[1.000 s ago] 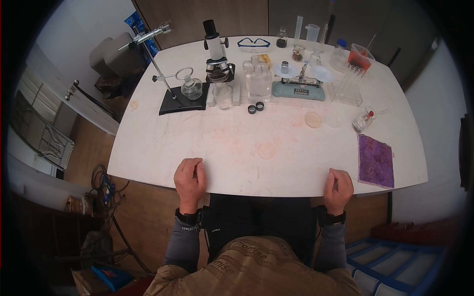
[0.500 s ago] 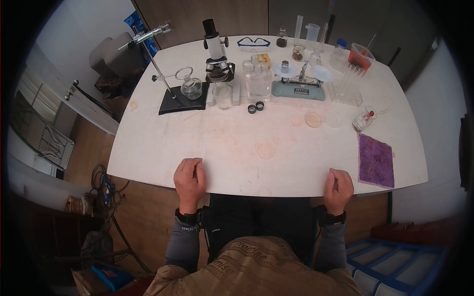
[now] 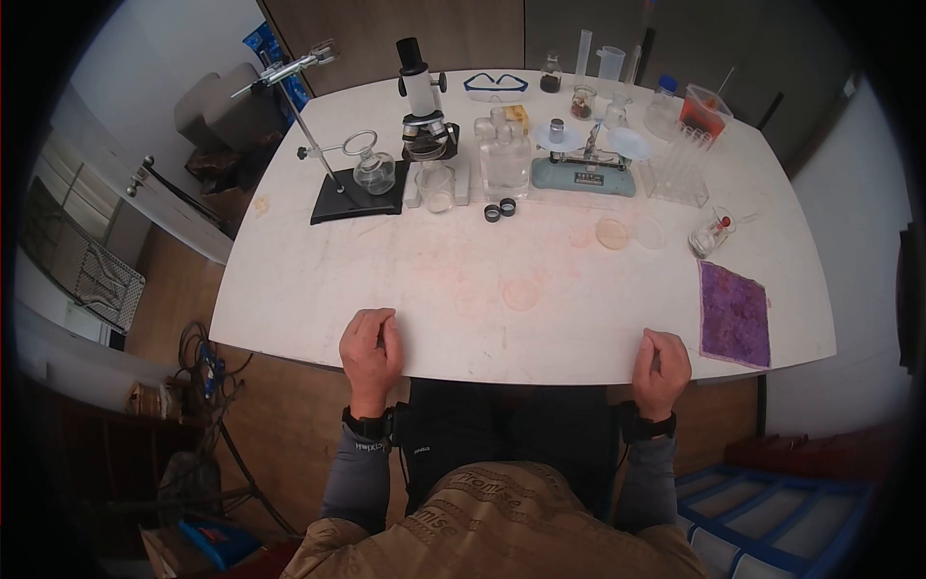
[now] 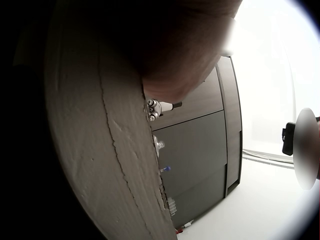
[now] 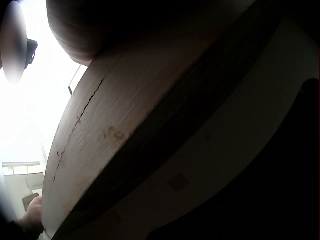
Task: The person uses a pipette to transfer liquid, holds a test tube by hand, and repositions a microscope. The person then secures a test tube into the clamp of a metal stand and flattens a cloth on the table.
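Observation:
My left hand [image 3: 371, 349] rests at the front edge of the white table [image 3: 424, 333], fingers loosely curled around nothing. Likewise idle, my right hand [image 3: 663, 369] lies on the same edge further right, with a purple cloth [image 3: 734, 315] just beyond it. Two round shallow dishes, one amber-tinted [image 3: 612, 233] and one clear [image 3: 649, 234], lie farther in on the table. Near the middle sit two small black caps [image 3: 500, 209]. In the wrist views, the left hand [image 4: 185, 70] and the right hand [image 5: 75, 35] appear dark against the table edge.
Along the back stand a ring stand [image 3: 338, 188] with a round flask [image 3: 374, 176], a microscope [image 3: 420, 96], a clear bottle [image 3: 503, 166], a balance [image 3: 584, 178] and a test-tube rack [image 3: 678, 183]. Safety goggles [image 3: 496, 89] lie behind. A small glass vessel [image 3: 707, 239] stands right.

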The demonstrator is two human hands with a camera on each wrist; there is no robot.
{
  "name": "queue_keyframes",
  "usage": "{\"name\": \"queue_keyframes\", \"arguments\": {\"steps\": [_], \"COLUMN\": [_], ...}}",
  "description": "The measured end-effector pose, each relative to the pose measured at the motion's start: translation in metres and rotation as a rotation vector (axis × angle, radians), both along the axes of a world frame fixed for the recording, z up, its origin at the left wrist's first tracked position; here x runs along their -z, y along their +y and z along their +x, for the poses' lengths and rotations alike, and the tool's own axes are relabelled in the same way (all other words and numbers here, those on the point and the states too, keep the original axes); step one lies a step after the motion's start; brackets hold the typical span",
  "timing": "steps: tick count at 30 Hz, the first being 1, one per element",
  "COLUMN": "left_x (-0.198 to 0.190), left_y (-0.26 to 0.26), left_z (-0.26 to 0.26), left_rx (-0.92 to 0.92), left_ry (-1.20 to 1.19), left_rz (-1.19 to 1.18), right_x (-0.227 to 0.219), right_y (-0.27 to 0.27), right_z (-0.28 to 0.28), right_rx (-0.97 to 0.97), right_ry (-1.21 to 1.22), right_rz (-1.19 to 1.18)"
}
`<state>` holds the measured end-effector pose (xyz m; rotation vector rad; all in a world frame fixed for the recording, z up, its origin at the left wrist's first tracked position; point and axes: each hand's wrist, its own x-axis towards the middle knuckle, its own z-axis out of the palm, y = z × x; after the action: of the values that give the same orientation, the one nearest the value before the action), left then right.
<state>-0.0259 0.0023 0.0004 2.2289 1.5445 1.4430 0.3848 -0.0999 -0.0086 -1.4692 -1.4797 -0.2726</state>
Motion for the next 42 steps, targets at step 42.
{"name": "queue_keyframes", "arguments": {"steps": [42], "left_x": [0.0000], "left_y": [-0.0006], "left_z": [0.0013], "left_rx": [-0.014], "left_ry": [0.007], "left_rz": [0.002], "right_x": [-0.0006], "right_y": [0.0001], "right_z": [-0.0001], "right_rx": [-0.007], "right_ry": [-0.004], "right_rz": [0.005]}}
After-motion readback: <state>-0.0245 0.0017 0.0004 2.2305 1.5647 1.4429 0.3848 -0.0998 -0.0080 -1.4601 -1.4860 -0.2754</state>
